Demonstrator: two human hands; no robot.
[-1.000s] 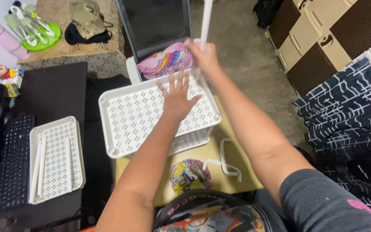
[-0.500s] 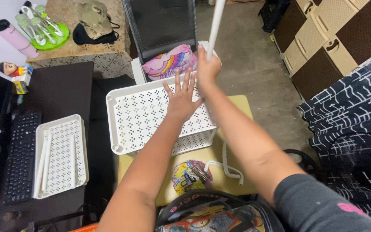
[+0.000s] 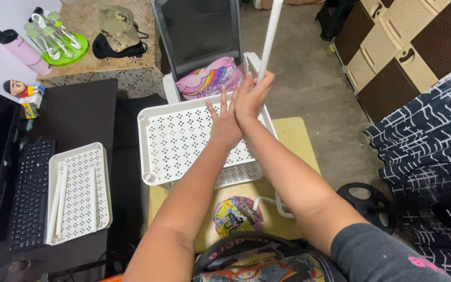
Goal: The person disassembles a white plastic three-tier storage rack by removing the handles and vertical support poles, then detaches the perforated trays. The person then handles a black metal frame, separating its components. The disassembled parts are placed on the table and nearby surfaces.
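Note:
A white perforated plastic shelf tray [image 3: 178, 141] lies on a small yellow table [image 3: 293, 138], with another tray partly showing beneath it. My left hand [image 3: 224, 122] rests flat, fingers spread, on the tray's far right part. My right hand [image 3: 252, 96] is closed around a white plastic tube [image 3: 270, 36] that stands upright at the tray's far right corner. The two hands touch each other.
A second white tray [image 3: 79, 193] holding loose white tubes lies on the dark desk at left, beside a black keyboard [image 3: 30, 193]. A chair with a colourful cushion [image 3: 210, 78] stands behind the table. Woven drawer units [image 3: 392, 52] stand at right.
My right hand has shifted along the upright tube, and my left hand has slid right across the tray until it touches the right hand. The camera view has moved a little.

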